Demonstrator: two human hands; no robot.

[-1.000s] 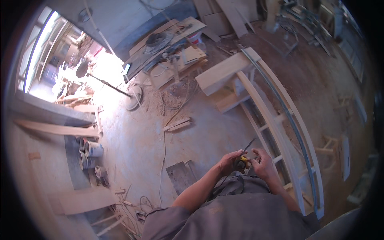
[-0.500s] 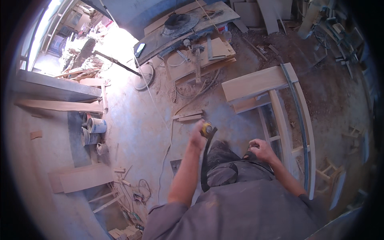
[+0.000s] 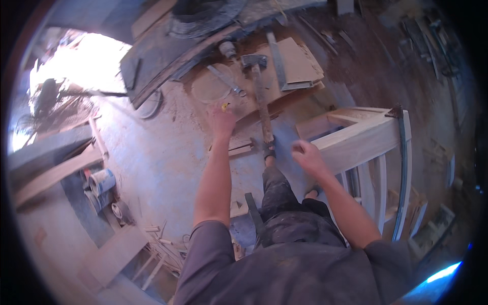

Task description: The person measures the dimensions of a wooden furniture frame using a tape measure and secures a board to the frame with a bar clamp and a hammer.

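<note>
My left hand reaches out over the near edge of the low work surface, closed round a small yellow tape measure. Most of the tape measure is hidden by the fingers. My right hand hangs beside the near left end of a pale wooden frame, fingers curled in; whether anything is in them is hidden. A long metal bar clamp runs along the frame's right side. Beyond my left hand lie a wrench and a long-handled hammer, its handle pointing toward me.
Pale boards and a metal bar lie right of the hammer. Behind is a dark bench. Wood strips rest on the dusty floor near my foot. Buckets and planks stand at left.
My view has shifted forward, bringing the work surface nearer. My left hand has moved forward with the tape measure, and my right hand has come up beside the wooden frame's end.
</note>
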